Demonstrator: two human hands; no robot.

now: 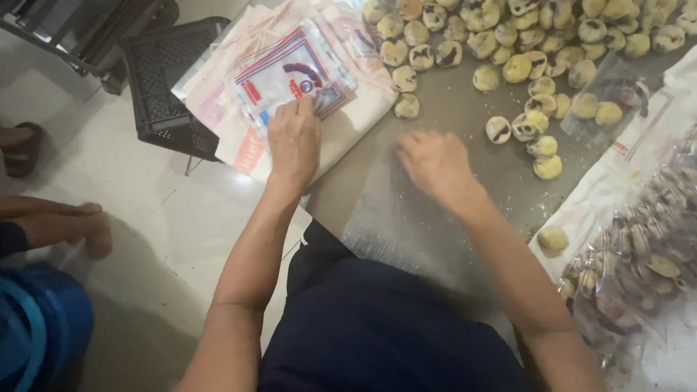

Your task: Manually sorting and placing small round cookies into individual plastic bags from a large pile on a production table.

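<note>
Clear bag [406, 218] lies flat on the table [465, 109] before us; our right hand [434, 161] presses it, fingers together. Farther left, our left hand [294, 138] pinches the printed pouch stack [287, 69]. Beyond, we see loose yellow pastries [523, 43]; a filled bag [639, 268] sits right.

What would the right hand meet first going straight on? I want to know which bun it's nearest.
Likely the lone bun just beyond the right hand, on the grey table; depth is uncertain.
</note>
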